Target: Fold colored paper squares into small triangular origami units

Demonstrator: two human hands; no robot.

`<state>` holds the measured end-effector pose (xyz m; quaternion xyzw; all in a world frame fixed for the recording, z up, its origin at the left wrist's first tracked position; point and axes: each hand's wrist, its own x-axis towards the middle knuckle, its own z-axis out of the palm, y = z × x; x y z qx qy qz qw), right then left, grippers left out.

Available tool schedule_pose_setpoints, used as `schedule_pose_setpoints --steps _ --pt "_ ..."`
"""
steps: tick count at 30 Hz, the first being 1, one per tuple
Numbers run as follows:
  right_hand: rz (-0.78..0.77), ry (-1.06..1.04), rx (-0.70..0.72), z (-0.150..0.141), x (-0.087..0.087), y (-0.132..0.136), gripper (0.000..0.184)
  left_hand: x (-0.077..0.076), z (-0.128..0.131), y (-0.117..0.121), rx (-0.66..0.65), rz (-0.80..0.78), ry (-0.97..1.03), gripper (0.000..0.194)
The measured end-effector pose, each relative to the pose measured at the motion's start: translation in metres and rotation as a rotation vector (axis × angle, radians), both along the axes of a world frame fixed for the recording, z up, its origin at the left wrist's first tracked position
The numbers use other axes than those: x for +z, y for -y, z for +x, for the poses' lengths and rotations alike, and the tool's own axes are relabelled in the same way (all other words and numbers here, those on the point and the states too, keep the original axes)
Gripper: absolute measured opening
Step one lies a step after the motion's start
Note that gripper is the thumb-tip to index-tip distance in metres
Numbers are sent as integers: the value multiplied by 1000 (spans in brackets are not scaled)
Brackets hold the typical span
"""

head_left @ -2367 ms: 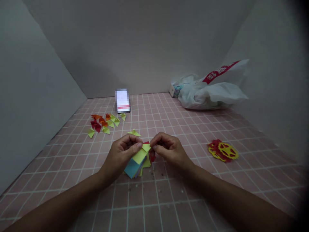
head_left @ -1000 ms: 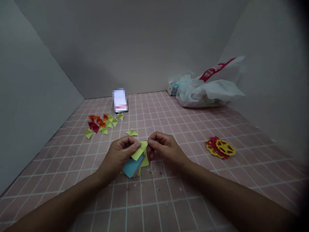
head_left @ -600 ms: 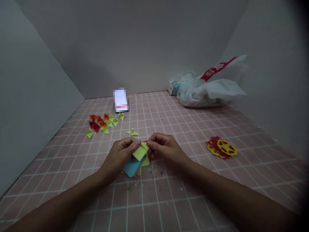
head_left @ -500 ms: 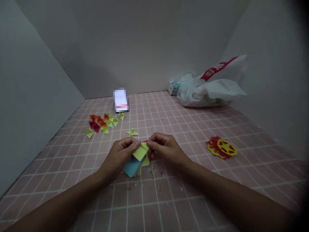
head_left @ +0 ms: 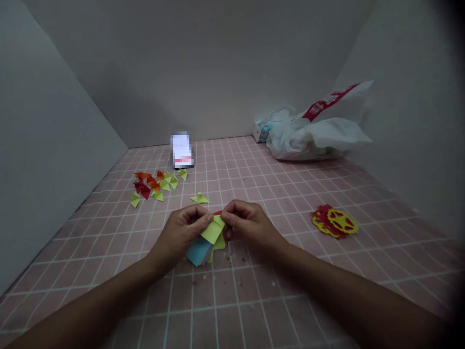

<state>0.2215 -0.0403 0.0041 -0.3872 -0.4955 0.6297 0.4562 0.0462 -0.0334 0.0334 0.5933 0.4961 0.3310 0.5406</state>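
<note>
A small folded yellow paper (head_left: 212, 231) is pinched between both hands in the middle of the view. My left hand (head_left: 185, 230) grips its left corner between thumb and fingers. On the opposite corner, my right hand (head_left: 249, 223) closes its thumb and forefinger. Beneath it lies a fanned stack of coloured paper sheets (head_left: 197, 252), with blue, purple, yellow and red edges showing; the hands partly cover it. Just beyond the hands sits a folded yellow paper figure (head_left: 199, 198).
Several red, orange and yellow paper figures (head_left: 150, 183) lie at the left, near a propped phone (head_left: 182, 150). Red and yellow cut-out discs (head_left: 334, 222) lie at the right. A white plastic bag (head_left: 312, 138) rests beside a small box (head_left: 261, 132) by the back wall.
Almost nothing differs. My left thumb has shifted slightly right along the top of the folded yellow paper, and the paper is tilted a little differently.
</note>
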Motion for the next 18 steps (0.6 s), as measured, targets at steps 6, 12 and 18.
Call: schedule_pose_setpoints --steps 6,12,18 --pt "2 -7 85 0 -1 -1 23 -2 -1 3 10 209 -145 21" --pt "-20 -5 108 -1 -1 0 22 -3 0 4 -11 241 -186 20" --pt "-19 -32 94 -1 -2 0 20 -1 -1 3 -57 119 -91 24"
